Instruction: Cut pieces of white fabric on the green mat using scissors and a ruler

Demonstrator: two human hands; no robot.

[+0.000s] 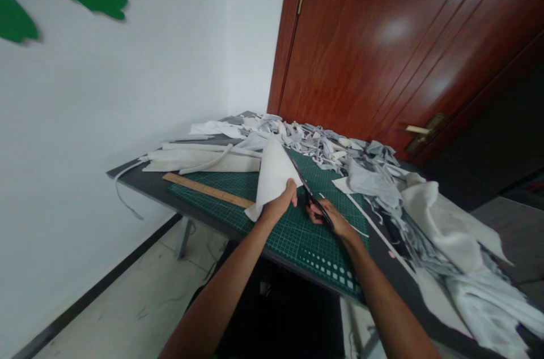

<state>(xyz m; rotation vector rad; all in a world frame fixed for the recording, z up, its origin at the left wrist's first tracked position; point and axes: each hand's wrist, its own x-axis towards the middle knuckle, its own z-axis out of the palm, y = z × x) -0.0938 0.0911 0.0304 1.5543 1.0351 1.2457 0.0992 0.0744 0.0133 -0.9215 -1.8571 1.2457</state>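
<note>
Slippage is my worry: the folded white fabric (274,178) pinched in my left hand (278,204) could creep if my grip loosens, and the black scissors (308,192) in my right hand (327,218) could then bite crooked or nick my left fingers (291,192), which sit just beside the blades. The fabric rises above the green cutting mat (323,257), pressed tight between those fingers, while my right fingers (317,214) close around the scissor handles.

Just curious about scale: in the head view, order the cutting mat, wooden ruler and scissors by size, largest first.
The green cutting mat, then the wooden ruler, then the black scissors, which the right hand partly hides.
</note>
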